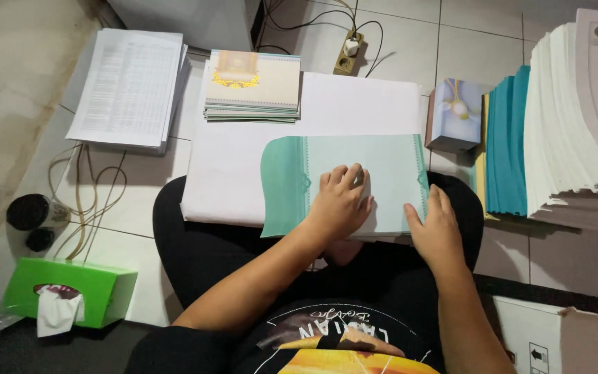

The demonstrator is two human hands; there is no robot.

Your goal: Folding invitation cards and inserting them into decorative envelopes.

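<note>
A pale green folded card cover (382, 166) lies on a large white sheet (230, 173) across my lap, with a darker green flap (282, 187) at its left side. My left hand (340, 204) presses flat on the middle of the cover, fingers slightly curled. My right hand (437, 232) rests on the cover's lower right corner, fingers together along its edge. Neither hand lifts anything.
A stack of ornate cream cards (252, 86) lies beyond the sheet. Printed papers (129, 86) are stacked at far left. Tall piles of white and teal paper (541, 131) stand on the right. A green tissue box (70, 291), cables and a power strip (349, 52) sit on the tiled floor.
</note>
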